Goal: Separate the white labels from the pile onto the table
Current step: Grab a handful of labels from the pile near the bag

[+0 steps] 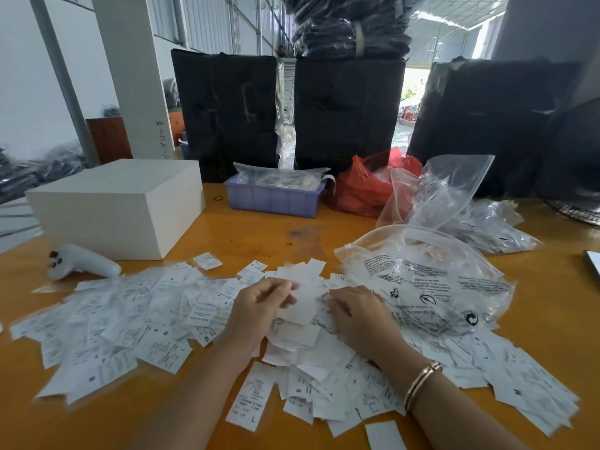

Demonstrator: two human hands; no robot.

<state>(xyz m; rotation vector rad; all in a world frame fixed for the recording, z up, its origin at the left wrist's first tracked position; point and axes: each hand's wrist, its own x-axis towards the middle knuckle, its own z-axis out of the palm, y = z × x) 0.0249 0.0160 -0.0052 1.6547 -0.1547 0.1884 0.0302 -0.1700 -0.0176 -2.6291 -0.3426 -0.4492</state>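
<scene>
A wide pile of white labels point(136, 319) printed with black size text covers the orange table point(552, 313) from left to right. In the middle lie several blank white labels point(300, 334), face down. My left hand point(259, 303) rests on the pile's centre with its fingers curled, pinching a white label point(300, 306) between thumb and fingers. Just to its right, my right hand point(360, 311) lies palm down on the labels, fingertips pressing into the pile. A bracelet sits on that wrist.
A clear printed plastic bag point(431, 280) lies right of my hands, more bags point(487, 222) behind it. A white box point(120, 206) and white controller point(81, 263) stand at left. A purple tray point(276, 198), a red bag point(363, 190) and black bales point(347, 112) line the back.
</scene>
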